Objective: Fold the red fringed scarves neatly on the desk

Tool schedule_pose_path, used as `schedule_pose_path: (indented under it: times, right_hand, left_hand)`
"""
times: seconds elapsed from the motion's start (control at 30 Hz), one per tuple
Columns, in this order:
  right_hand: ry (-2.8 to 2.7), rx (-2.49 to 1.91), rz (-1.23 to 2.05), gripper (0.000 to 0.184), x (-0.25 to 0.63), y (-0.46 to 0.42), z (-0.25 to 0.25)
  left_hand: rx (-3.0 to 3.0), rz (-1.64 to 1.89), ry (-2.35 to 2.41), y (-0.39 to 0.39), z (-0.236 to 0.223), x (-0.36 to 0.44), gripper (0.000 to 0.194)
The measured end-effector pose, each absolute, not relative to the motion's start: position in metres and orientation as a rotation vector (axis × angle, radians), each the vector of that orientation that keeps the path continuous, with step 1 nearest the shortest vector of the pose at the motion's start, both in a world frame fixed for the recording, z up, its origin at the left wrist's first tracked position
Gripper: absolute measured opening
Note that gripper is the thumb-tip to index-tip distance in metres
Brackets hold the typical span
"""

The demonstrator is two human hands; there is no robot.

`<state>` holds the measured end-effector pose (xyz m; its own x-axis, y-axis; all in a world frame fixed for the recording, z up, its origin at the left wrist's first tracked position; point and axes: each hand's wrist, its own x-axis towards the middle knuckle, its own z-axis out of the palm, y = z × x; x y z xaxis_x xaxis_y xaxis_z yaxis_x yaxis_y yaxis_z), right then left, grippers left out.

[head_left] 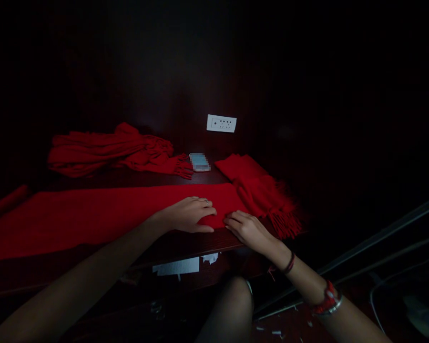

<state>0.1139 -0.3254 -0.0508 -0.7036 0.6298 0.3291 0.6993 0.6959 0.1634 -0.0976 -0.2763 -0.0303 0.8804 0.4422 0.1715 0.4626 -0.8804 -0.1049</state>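
Note:
A long red scarf [103, 209] lies stretched out flat across the dark wooden surface. My left hand [191, 214] rests on it near the right end, palm down, with thumb and fingers apart. Just to the right, my right hand [248, 229] has its fingers closed at the scarf's near edge, pinching the cloth. Beyond my right hand lies red fringed cloth [253, 176], folded, its tassels hanging toward me. I cannot tell whether it joins the long scarf. Farther back on the left is a bunched red scarf [103, 150] with a fringed end.
A phone [199, 162] with a lit screen lies behind the long scarf. A white wall socket [221, 123] sits above it. Below the front edge, white papers [178, 267] show on a lower shelf. My knee [232, 300] is under the edge, and scraps litter the floor.

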Motion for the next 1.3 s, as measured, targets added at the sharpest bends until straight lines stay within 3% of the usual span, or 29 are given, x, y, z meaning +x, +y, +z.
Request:
schedule_pose_path:
  times: [0.1,0.23,0.37,0.63,0.9,1.17,1.3]
  right_hand:
    - [-2.54,-1.072,-0.282,0.025,0.132,-0.326,-0.039]
    - [-2.417,-1.228,-0.295,0.03,0.173,-0.32,-0.021]
    - [-2.544,-1.312,-0.434,0.049,0.193,-0.322,-0.023]
    - [-2.547,-1.373,-0.833,0.031,0.167,-0.315,-0.041]
    - [-2.541,-1.302,-0.94,0.042,0.168,-0.31,-0.032]
    - [-2.458,-1.231,-0.958,0.037,0.174,-0.306,-0.036]
    - [-2.493,-1.261,-0.976,0.032,0.168,-0.307,-0.031]
  left_hand:
    - [-3.022,-0.203,-0.746,-0.273,-0.035,-0.099,0.058]
    - [-3.144,-0.143,-0.838,-0.266,-0.038,-0.099,0.045]
    - [-3.154,-0.223,-0.876,-0.264,-0.04,-0.099,0.037]
    - [-3.164,-0.402,-0.851,-0.222,-0.033,-0.086,0.033]
    - [-3.365,-0.933,-1.447,-0.148,-0.026,-0.002,0.036]
    - [-3.624,-1.442,-1.459,-0.141,-0.037,0.012,0.049]
    - [-3.567,-1.436,-1.521,-0.141,-0.033,0.008,0.049]
